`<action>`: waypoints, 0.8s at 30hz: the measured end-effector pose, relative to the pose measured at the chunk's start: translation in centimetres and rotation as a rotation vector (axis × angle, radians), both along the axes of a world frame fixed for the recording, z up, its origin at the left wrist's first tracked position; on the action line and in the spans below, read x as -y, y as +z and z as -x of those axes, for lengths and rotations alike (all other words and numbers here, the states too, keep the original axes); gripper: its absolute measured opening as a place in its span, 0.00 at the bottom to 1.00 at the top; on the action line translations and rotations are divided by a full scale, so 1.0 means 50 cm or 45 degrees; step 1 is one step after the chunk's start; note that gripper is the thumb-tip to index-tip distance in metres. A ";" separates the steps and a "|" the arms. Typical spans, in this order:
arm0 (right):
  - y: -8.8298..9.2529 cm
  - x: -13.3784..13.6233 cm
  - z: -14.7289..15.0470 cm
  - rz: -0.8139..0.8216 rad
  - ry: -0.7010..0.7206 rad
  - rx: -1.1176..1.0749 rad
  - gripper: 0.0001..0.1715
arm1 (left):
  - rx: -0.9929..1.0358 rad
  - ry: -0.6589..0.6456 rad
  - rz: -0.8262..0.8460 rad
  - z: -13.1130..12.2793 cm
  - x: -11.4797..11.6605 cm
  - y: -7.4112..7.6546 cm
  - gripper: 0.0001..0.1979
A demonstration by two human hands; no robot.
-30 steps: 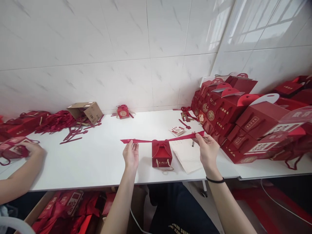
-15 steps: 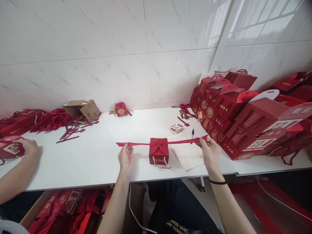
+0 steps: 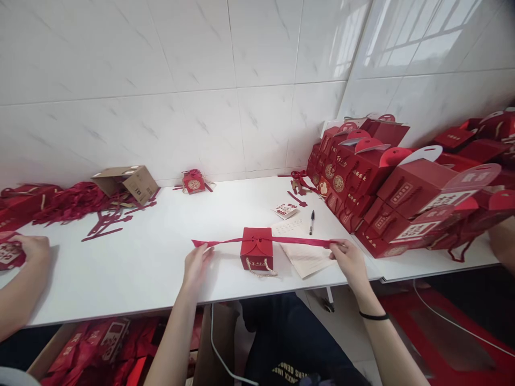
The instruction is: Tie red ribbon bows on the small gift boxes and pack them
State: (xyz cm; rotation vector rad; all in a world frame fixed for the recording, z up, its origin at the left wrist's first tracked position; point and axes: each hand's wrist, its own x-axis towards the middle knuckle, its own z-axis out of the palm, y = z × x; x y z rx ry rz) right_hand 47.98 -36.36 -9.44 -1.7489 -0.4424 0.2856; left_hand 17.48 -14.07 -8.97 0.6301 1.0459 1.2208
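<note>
A small red gift box [image 3: 257, 256] with gold lettering and a twisted cream cord handle stands upright on the white table in front of me. A red ribbon [image 3: 301, 242] runs through the holes in its top flaps and stretches out to both sides. My left hand [image 3: 197, 264] pinches the ribbon close to its left end, left of the box. Over on the right, my right hand [image 3: 346, 258] grips the ribbon's other end between thumb and fingers. Neither hand touches the box itself.
Stacked red gift boxes [image 3: 354, 177] fill the right side. Beyond my box lie a pen [image 3: 312, 222], a card [image 3: 285, 209] and paper [image 3: 308, 261]. A tied box [image 3: 194, 182] sits by the wall; ribbons spill beside a cardboard box [image 3: 139, 184]. A co-worker's hand [image 3: 34, 252] holds a red box at left.
The view has shifted slightly. My right hand's grip has moved a little inward along the ribbon, and both hands sit slightly lower. The ribbon stays stretched across the box.
</note>
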 end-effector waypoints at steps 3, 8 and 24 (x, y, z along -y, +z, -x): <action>0.030 0.021 -0.036 -0.101 -0.228 0.173 0.16 | -0.201 0.298 -0.210 0.042 -0.028 0.050 0.10; 0.081 -0.063 -0.003 -0.172 0.054 0.381 0.15 | -0.704 -0.124 -0.774 -0.004 -0.023 0.109 0.08; 0.044 -0.191 0.115 0.069 1.104 -0.224 0.25 | -0.641 -1.360 -0.525 -0.080 0.009 0.051 0.17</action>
